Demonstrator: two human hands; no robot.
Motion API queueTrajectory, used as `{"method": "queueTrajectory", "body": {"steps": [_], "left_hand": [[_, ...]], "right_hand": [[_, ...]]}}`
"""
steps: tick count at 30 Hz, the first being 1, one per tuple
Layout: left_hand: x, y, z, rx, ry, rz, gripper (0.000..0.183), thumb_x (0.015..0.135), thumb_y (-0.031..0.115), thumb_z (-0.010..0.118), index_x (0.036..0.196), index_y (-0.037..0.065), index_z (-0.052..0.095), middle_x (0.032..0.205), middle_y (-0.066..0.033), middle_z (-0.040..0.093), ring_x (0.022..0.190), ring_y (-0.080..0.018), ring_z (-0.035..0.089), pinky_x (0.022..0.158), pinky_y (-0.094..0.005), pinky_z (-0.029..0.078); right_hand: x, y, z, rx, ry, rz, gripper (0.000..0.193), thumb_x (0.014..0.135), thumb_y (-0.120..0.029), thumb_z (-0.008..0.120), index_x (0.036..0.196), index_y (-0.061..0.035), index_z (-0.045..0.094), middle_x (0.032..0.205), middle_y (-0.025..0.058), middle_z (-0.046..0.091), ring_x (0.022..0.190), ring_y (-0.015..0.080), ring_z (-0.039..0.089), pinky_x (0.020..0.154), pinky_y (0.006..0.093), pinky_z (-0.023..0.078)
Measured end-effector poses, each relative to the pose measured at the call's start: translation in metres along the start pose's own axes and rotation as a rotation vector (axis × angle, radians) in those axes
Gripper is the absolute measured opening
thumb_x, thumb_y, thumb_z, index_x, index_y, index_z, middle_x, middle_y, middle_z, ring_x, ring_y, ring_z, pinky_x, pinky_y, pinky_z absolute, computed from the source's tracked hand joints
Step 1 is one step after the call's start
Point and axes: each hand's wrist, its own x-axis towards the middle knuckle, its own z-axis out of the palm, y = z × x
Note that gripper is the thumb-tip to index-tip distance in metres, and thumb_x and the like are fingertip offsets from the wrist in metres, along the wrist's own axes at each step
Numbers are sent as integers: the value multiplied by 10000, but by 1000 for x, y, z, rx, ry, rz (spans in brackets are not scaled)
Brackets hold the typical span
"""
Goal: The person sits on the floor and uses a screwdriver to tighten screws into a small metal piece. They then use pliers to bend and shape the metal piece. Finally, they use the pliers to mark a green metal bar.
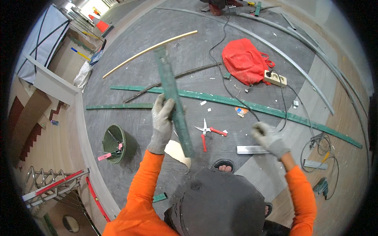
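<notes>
My left hand (162, 122), in a pale work glove, is closed around a green metal profile (173, 92) held up at a slant above the floor. My right hand (269, 139), gloved too, is out to the right over a short silver metal profile (251, 150); its fingers are smeared, so I cannot tell whether it grips anything. Red-handled snips (205, 130) lie with blades apart on the floor between my hands. Beneath my left wrist is a curved cream-coloured piece (178, 153). A long green profile (236, 103) runs across the floor beyond both hands.
A dark bucket (126, 146) with tools stands at left, near a ladder (55, 185). Ahead are a red bag (245, 61) and a power strip (275, 78) with trailing cords. Long silver rails (291, 59) curve along the right; a drill (321, 187) lies there. Another person's boots (215, 10) show far ahead.
</notes>
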Motion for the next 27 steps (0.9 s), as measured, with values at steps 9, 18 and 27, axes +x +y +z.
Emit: {"method": "queueTrajectory", "body": {"steps": [9, 18, 27], "left_hand": [[-21, -14, 9, 122, -28, 58, 337, 988, 162, 641, 1232, -26, 504, 948, -136, 702, 863, -195, 712, 794, -343, 593], [-25, -38, 27, 496, -73, 591, 346, 947, 138, 710, 1246, 28, 575, 1154, -137, 669, 984, -207, 671, 878, -358, 538], [-21, -42, 39, 439, -36, 604, 275, 948, 62, 683, 1201, 23, 581, 1177, -140, 690, 927, -190, 686, 805, -334, 554]], "right_hand": [[55, -46, 197, -426, 57, -101, 929, 716, -570, 835, 1435, -92, 495, 1368, 138, 526, 1335, 317, 464, 1096, 494, 366], [53, -53, 212, -494, 45, -33, 1185, 633, -625, 877, 1554, -79, 371, 1439, 171, 476, 1384, 341, 413, 1116, 531, 304], [43, -56, 228, -460, 143, -99, 1123, 663, -490, 864, 1567, -67, 349, 1396, 194, 487, 1363, 372, 447, 1159, 627, 261]]}}
